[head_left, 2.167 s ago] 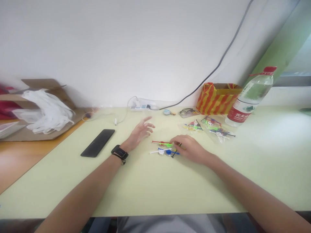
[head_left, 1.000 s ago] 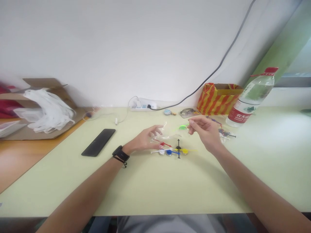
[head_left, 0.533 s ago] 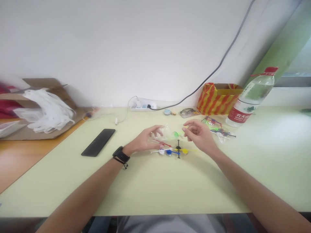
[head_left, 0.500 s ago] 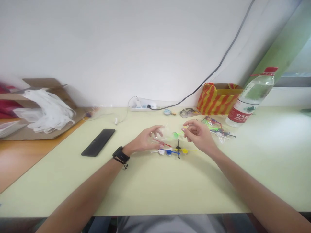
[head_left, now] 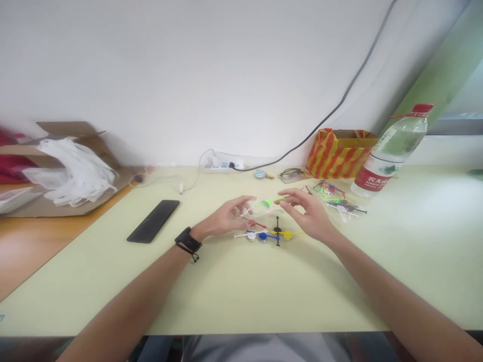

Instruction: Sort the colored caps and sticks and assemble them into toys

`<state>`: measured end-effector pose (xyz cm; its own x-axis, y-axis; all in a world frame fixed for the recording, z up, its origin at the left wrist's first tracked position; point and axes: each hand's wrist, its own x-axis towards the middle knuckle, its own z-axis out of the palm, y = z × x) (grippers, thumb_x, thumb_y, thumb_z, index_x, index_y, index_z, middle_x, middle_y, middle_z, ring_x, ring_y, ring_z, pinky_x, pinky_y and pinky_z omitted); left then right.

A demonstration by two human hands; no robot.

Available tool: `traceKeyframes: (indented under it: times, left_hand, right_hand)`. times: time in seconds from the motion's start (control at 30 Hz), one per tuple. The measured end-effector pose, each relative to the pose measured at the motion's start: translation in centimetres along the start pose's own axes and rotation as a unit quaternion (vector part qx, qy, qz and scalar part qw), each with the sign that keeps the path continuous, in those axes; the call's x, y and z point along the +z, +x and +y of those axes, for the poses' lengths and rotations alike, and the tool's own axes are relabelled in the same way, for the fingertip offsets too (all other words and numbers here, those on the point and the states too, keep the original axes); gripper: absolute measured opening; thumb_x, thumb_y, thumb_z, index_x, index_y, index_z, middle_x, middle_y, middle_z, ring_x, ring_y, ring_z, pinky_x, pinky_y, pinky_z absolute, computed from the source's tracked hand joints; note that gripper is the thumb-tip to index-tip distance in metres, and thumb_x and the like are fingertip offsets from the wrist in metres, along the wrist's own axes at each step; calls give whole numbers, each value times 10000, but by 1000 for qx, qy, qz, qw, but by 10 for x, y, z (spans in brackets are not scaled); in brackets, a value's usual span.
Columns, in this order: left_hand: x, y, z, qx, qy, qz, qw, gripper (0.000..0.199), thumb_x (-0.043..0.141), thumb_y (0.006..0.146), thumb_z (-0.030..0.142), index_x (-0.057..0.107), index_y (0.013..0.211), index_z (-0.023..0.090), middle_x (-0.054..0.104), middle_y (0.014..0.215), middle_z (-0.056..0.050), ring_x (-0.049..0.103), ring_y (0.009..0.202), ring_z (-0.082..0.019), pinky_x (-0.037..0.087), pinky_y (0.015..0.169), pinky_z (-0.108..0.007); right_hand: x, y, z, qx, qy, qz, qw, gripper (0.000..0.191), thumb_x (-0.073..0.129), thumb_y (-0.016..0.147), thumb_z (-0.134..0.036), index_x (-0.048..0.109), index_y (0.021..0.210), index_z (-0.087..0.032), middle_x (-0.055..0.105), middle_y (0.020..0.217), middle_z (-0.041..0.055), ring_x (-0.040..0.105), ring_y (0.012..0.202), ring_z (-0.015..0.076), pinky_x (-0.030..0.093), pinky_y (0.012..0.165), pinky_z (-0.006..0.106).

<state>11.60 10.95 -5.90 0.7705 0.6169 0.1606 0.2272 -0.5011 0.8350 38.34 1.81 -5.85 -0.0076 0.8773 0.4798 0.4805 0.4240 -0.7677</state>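
My left hand is curled around a clear plastic bag, which is hard to see against the table. At the bag's right side is a green arrow-shaped plastic piece with a round part. The fingertips of my right hand meet its thin right end, index finger stretched above the thumb. On the table below lie similar pieces: a red arrow, a white one, a blue one, a black one and a yellow one. My left fingers partly cover the red piece.
More bagged coloured pieces lie to the right, before a striped bag and a large water bottle. A black phone-like slab lies left. Behind are a power strip and a cable; white straps fill a carton.
My right hand has shifted slightly left, with its index finger straighter. The green piece has moved left and up towards my left hand, which has barely moved.
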Motion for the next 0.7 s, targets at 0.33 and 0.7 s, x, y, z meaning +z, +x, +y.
traceKeyframes:
  times: [0.33,0.7]
  left_hand:
    - [-11,3,-3,-63,-141,-1,988,603,639,813,222,608,1414,258,653,1104,-64,590,1066,-246,467,912,-360]
    - [-21,-4,-9,-108,-341,-53,932,769,474,924,749,524,1506,250,700,1178,-168,650,943,-292,471,835,-411]
  right_hand:
    - [1,-3,-3,-66,-70,-28,995,232,658,966,-422,696,1151,-287,748,1154,60,644,1099,276,498,952,442]
    - [0,65,-39,-122,-29,-64,990,93,581,972,-253,663,958,-212,700,848,18,622,744,165,473,666,296]
